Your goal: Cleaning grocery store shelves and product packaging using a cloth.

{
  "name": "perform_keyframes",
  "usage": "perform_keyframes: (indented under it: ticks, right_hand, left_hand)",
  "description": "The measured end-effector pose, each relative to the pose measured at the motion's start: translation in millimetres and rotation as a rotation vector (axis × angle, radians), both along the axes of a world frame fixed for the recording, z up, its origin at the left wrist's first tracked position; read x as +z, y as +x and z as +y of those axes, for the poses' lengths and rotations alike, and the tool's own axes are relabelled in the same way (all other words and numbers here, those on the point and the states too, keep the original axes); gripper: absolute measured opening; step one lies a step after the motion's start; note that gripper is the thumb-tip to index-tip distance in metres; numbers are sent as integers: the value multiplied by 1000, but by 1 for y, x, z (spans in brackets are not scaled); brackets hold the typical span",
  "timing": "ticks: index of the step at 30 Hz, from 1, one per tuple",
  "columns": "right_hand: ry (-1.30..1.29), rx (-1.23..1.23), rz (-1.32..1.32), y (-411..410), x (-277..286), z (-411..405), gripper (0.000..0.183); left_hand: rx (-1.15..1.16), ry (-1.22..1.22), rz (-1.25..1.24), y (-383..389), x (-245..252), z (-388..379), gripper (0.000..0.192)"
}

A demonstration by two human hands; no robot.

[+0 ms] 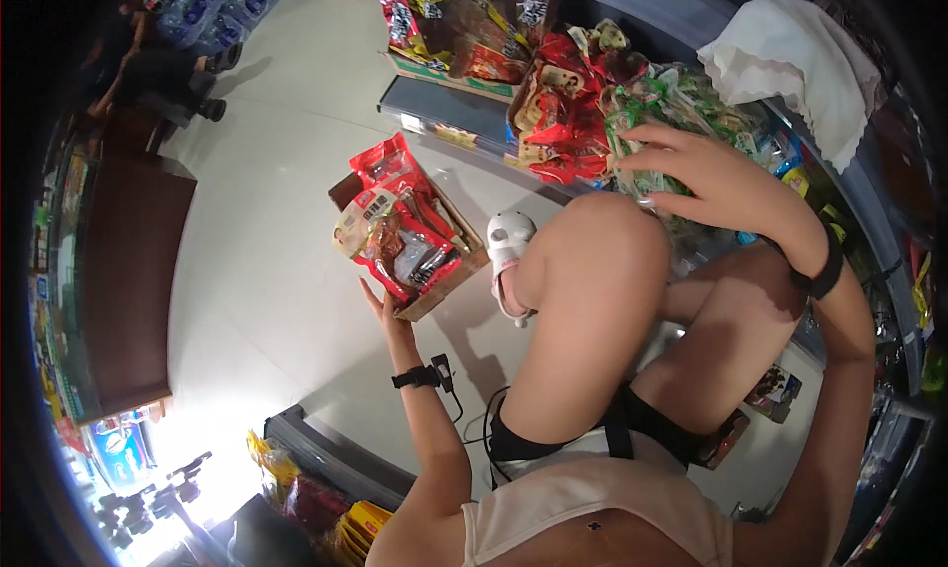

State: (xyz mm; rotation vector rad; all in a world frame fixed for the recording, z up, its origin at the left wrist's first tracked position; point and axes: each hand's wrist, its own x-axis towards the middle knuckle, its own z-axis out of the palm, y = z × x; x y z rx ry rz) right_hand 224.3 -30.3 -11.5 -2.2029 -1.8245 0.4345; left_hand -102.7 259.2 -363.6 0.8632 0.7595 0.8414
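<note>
My left hand (389,311) supports a cardboard box (444,293) from below at its near left corner. The box is tilted and filled with red plastic snack packets (385,163); a red and cream packet (366,215) lies on top. Most of that hand's palm is hidden behind the box. On the right, my right hand (681,167) is spread over green and clear snack packets (652,100) on the low shelf, its fingertips at their left side. Whether it grips a packet cannot be told. Beside those lie red snack packets (566,115) in a box.
A grey shelf (437,108) curves along the top and right, with a white cloth (792,56) over its upper edge. My knees and a white clog (511,233) are between the hands. Small boxes (774,393) lie on the floor at right. A brown cabinet (133,285) stands left.
</note>
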Motion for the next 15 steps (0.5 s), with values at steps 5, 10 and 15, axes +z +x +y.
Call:
perform_keyframes:
  ticks: [5,10,15]
  right_hand:
    - [-49,65,-18,15,14,-10,27]
    - [1,112,-45,40,17,-11,25]
    - [102,151,-78,28,18,-15,19]
  left_hand:
    - [55,-155,-10,0,-34,0,69]
    - [-10,-201,145,-25,-89,8,67]
    - [-192,-212,289,-40,-102,12,63]
